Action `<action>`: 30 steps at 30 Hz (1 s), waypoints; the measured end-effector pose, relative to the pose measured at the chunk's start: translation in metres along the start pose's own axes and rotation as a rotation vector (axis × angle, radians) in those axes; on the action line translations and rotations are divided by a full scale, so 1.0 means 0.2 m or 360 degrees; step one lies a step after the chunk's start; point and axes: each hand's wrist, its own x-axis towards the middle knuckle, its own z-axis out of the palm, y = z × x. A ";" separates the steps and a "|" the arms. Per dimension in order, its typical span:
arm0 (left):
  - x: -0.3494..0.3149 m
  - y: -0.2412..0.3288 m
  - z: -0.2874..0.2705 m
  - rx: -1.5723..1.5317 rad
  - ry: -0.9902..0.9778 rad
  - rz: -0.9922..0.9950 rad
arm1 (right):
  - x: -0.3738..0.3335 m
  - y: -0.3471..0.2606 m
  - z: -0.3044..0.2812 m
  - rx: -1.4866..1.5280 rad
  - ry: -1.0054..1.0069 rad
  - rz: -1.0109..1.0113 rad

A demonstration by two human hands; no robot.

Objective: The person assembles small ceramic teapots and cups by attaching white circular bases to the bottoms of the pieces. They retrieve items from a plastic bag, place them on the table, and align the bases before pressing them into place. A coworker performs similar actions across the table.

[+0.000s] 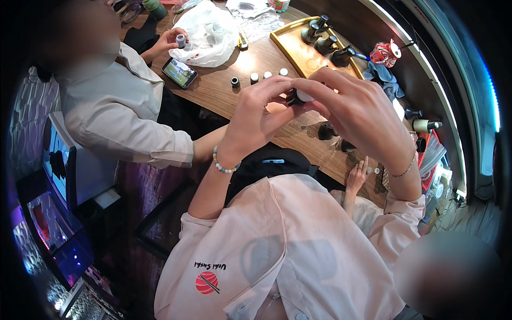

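Observation:
Raised over the table, my left hand (258,114) is closed around a small dark bottle (292,97), which its fingers partly hide. The fingers of my right hand (354,114) curl in from the other side onto the bottle's white cap (304,96). Beyond my hands, several small dark bottles with white caps (268,76) stand in a row on the wooden table (213,96). At the left end of that row is a small dark bottle (235,82) without a white cap. Black bottles (326,130) stand below my right hand, partly covered by it.
A wooden tray (293,40) holds several black sauce bottles. At the left, a co-worker's hand (165,45) holds a small bottle beside a phone (180,72) and a white plastic bag (208,32). Another person's hand (356,176) rests at the right. A red can (385,53) and blue cloth (384,80) lie farther back.

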 end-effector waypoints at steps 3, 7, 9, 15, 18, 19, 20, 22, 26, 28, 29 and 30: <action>-0.01 0.04 -0.01 -0.0005 -0.0026 -0.0079 | 0.01 0.02 0.02 0.0098 0.0038 -0.0016; -0.03 0.00 0.00 -0.0098 -0.0050 -0.0128 | 0.03 0.02 0.01 0.0127 -0.0017 -0.0003; -0.04 0.00 0.00 -0.0074 -0.0065 -0.0144 | 0.04 0.02 0.01 0.0111 -0.0054 0.0003; -0.05 0.02 0.00 -0.0048 -0.0001 -0.0134 | 0.07 0.01 0.05 -0.0084 -0.0040 0.0002; -0.06 0.04 0.00 -0.0044 0.0017 -0.0124 | 0.07 0.01 0.09 -0.0160 -0.0020 0.0025; -0.06 0.04 -0.01 -0.0043 0.0018 -0.0124 | 0.06 0.01 0.10 -0.0184 -0.0027 0.0035; -0.07 0.04 0.00 -0.0047 0.0015 -0.0129 | 0.06 0.01 0.10 -0.0209 -0.0035 0.0046; -0.07 0.03 0.01 -0.0050 0.0003 -0.0139 | 0.06 0.00 0.10 -0.0213 -0.0078 0.0077; -0.04 0.03 0.01 0.0045 0.0002 -0.0085 | 0.07 0.02 0.07 -0.0204 -0.0139 0.0126; -0.04 0.04 -0.02 0.0049 0.0044 -0.0130 | 0.10 0.01 0.05 -0.0202 -0.0099 0.0087; -0.04 0.04 -0.01 -0.0027 0.0042 -0.0168 | 0.11 0.00 0.02 -0.0206 -0.0081 0.0052; -0.05 0.02 -0.03 -0.0062 0.0070 -0.0195 | 0.14 -0.03 0.00 -0.0159 -0.0065 0.0043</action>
